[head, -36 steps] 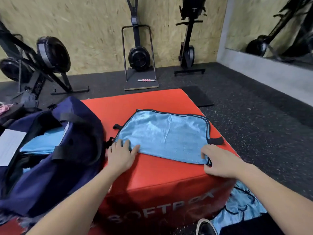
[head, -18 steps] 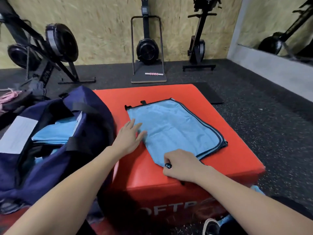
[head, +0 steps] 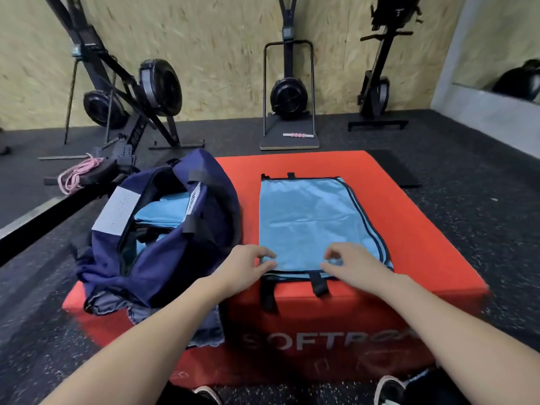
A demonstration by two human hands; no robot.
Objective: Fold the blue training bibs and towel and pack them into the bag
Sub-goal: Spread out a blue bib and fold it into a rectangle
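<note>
The bib [head: 312, 226], folded once on the red surface [head: 423, 249], has its near edge pinched by the fingers of the left hand [head: 248, 266] and right hand [head: 350, 266], so more folding and packing remain; left of them the bag [head: 163, 252] gapes, already holding folded blue cloth [head: 163, 211], nothing between.

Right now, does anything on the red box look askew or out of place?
Slightly: the folded blue bib overhangs the red soft box at its near edge, with black straps dangling down the front. Otherwise nothing stands out.

Red soft box [head: 423, 229] carries folded bib [head: 309, 223], navy bag [head: 163, 258].
</note>
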